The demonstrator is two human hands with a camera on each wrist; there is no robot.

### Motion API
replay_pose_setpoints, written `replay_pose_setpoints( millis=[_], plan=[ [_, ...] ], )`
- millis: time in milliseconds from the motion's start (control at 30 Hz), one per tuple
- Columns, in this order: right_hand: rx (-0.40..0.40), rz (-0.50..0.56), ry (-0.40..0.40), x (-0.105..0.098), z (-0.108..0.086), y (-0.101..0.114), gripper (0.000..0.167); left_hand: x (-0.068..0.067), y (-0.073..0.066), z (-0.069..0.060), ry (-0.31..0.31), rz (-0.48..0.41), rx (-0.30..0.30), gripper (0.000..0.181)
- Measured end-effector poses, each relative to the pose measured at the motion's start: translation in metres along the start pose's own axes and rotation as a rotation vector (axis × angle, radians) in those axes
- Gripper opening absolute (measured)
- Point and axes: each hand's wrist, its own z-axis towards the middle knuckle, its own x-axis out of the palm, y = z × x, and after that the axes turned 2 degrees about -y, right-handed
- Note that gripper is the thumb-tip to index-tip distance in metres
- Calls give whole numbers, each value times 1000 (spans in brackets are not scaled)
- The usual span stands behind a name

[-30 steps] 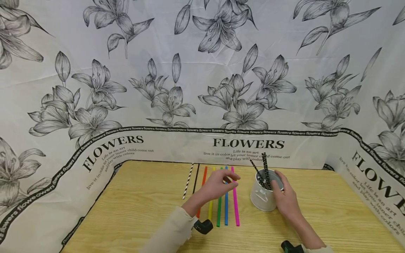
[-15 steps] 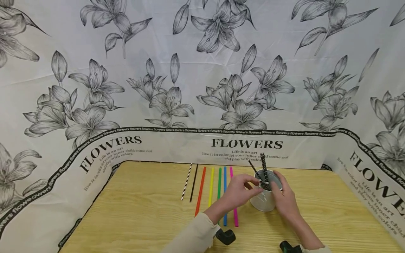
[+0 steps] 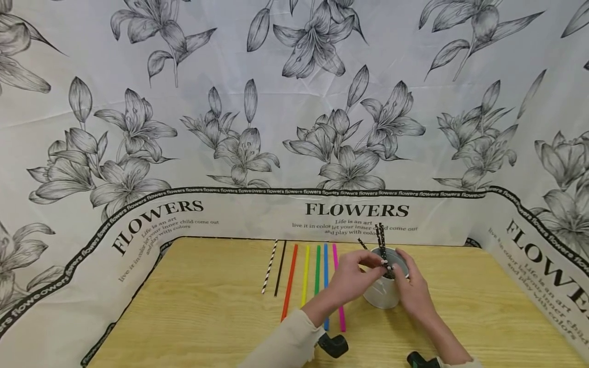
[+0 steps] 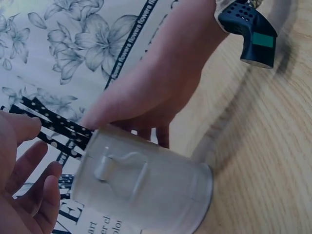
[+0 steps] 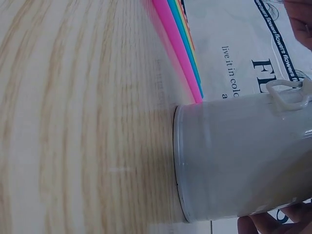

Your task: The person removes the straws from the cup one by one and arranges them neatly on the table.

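A white metal bucket (image 3: 382, 296) stands upright on the table, with several black straws with white dots (image 3: 381, 237) sticking out of its mouth. Across the bucket's near rim, my left hand (image 3: 350, 278) pinches a dotted straw between thumb and fingers. The left wrist view has its fingertips on a dotted straw (image 4: 58, 122) just outside the rim, other fingers loosely bent. My right hand (image 3: 416, 289) holds the bucket by its right side, fingers over the far rim. Part of the straws inside is hidden by the bucket wall and my left fingers.
Left of the bucket lies a row of straws: striped (image 3: 269, 268), black (image 3: 280, 268), red (image 3: 289, 283), yellow (image 3: 305, 276), green (image 3: 317, 266), blue (image 3: 326, 260) and pink (image 3: 335, 250). My left forearm crosses over some of them. A flower-printed cloth (image 3: 248, 214) borders the table's back and sides.
My left hand has moved right, from above the coloured straws to the bucket's mouth, and has taken hold of a dotted straw. The dotted straws have shifted closer together. My right hand stays on the bucket.
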Motion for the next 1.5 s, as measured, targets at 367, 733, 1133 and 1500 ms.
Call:
replay_pose_setpoints(
  millis=[367, 733, 1133, 1500],
  plan=[
    [44, -28, 15, 0, 0, 3, 59, -44, -29, 6, -74, -42, 115, 10],
    [50, -50, 22, 2, 0, 3, 63, -118, -82, 19, -210, -99, 313, 14],
    [-39, -64, -5, 1, 2, -2, 54, -187, -81, 20, -244, -6, 300, 18],
    [-69, -53, -11, 2, 3, -3, 51, -210, -64, 4, -192, 63, 180, 16]
  ],
)
